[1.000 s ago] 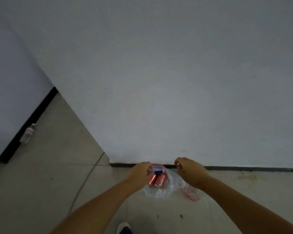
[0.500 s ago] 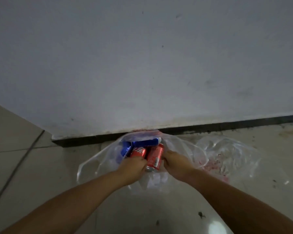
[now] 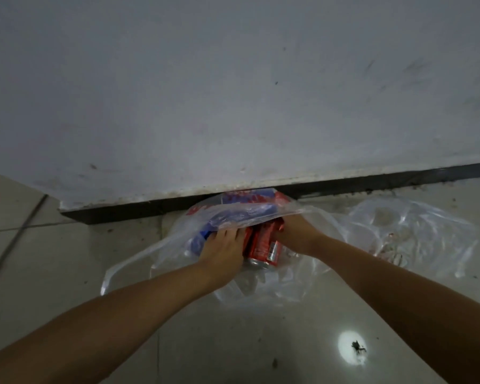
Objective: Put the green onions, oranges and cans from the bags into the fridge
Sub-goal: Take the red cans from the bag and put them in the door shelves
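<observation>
Now that my left hand point(image 3: 223, 245) and right hand point(image 3: 297, 231) have gone deeper into the bag point(image 3: 161, 253), both curl around the cans point(image 3: 263, 245), ready to lift.

Closer to the floor than a second ago, with the wall filling more of the view. Both hands now inside the clear bag point(image 3: 155, 256), no longer pulling its mouth apart: left hand point(image 3: 224, 249) flat over the blue cans point(image 3: 205, 234), right hand point(image 3: 297, 234) pushed deeper under the plastic beside the red can point(image 3: 263, 245). Bag film now draped over the right hand's fingers.
</observation>
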Demonstrator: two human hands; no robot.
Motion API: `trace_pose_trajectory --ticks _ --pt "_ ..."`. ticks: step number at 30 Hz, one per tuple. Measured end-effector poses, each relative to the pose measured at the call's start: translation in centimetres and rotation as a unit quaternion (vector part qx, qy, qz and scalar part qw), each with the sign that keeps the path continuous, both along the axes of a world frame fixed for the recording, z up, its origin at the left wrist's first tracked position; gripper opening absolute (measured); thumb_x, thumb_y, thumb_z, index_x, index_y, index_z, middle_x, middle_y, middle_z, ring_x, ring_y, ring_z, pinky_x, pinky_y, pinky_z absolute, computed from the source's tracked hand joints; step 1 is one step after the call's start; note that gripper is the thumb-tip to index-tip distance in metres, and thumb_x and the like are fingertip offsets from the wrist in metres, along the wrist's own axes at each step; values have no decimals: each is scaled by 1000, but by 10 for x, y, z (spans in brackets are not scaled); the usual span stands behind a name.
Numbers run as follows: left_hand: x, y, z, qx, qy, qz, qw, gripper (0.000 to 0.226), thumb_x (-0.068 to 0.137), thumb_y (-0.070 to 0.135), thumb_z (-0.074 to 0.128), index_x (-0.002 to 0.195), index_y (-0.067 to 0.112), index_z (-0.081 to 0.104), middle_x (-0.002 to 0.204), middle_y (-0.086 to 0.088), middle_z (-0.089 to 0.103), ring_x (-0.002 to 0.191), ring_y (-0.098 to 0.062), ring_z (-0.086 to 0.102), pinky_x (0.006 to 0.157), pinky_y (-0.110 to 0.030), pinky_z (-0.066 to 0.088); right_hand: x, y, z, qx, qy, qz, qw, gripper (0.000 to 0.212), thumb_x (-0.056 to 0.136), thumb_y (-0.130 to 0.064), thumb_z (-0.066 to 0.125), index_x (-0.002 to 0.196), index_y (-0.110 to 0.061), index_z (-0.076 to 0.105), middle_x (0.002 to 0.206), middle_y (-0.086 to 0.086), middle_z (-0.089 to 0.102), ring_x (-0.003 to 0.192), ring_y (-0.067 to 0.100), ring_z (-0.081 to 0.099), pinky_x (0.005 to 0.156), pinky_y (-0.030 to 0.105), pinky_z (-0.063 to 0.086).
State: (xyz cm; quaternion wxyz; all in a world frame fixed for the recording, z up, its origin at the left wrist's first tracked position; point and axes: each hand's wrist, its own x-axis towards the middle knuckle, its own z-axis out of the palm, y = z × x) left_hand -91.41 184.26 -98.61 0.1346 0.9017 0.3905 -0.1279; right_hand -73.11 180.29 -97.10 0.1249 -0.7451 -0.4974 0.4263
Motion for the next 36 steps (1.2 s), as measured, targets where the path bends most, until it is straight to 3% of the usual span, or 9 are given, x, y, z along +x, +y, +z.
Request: trace_pose_trajectory --ticks 6,11,14,17,21,26,29,31,36 --pt "-4 6 3 -35 7 16 999 55 98 39 38 148 25 19 147 -13 30 130 -30 38 96 -40 47 0 -16 19 -86 -67 24 994 33 95 -30 51 121 -11 54 119 11 61 110 25 58 87 26 41" --pt "1 -9 -1 -78 31 0 996 63 96 34 45 149 30 12 156 -16 3 143 -36 16 111 -51 30 -4 -27 26 -175 -34 35 983 16 94 -35 53 83 -24 50 91 -3 54 86 12 51 66 17 38" --pt "-4 -19 -5 -87 -66 -28 994 58 93 33 51 145 25 26 152 -9 21 140 -27 28 112 -45 34 -7 -22 33 -179 7 17 984 23 94 -39 52 98 -16 53 84 -1 55 74 13 54 64 22 45" --pt "-4 -22 6 -131 -137 2 982 60 91 33 54 144 21 29 146 -5 33 136 -21 34 113 -37 33 -14 -23 41 -187 33 -12 982 24 96 -38 47 91 -19 34 74 -2 47 65 10 51 55 19 43" --pt "12 -8 1 -208 -33 57 976 69 86 47 59 141 19 29 140 -10 41 125 -25 46 103 -38 42 -23 -26 41 -225 34 -13 974 32 96 -38 47 117 -15 41 96 8 54 89 22 58 76 34 52" --pt "23 -2 -8 -302 7 89 949 82 79 38 70 141 15 23 130 -7 51 113 -22 55 91 -32 47 -18 -22 22 -339 17 62 939 57 90 -46 53 135 -13 42 124 12 57 104 25 60 84 35 54" --pt "19 -5 -15 -298 -17 110 948 83 70 39 76 138 21 31 133 -4 50 119 -23 53 100 -39 46 -16 -30 18 -277 60 24 959 52 85 -32 65 131 -14 47 112 6 60 95 21 60 65 25 52" --pt "13 -6 -15 -293 -85 119 945 70 66 38 78 126 23 44 123 1 57 114 -18 57 98 -39 49 -16 -36 21 -209 109 -12 972 60 80 -23 72 132 -17 42 120 3 56 105 20 57 78 27 51" --pt "-8 -5 6 -299 -326 212 871 56 66 14 84 110 18 49 111 2 60 105 -12 59 94 -24 47 -23 -51 31 31 -124 117 985 77 72 -42 74 137 -21 38 136 3 35 126 21 39 103 30 39"
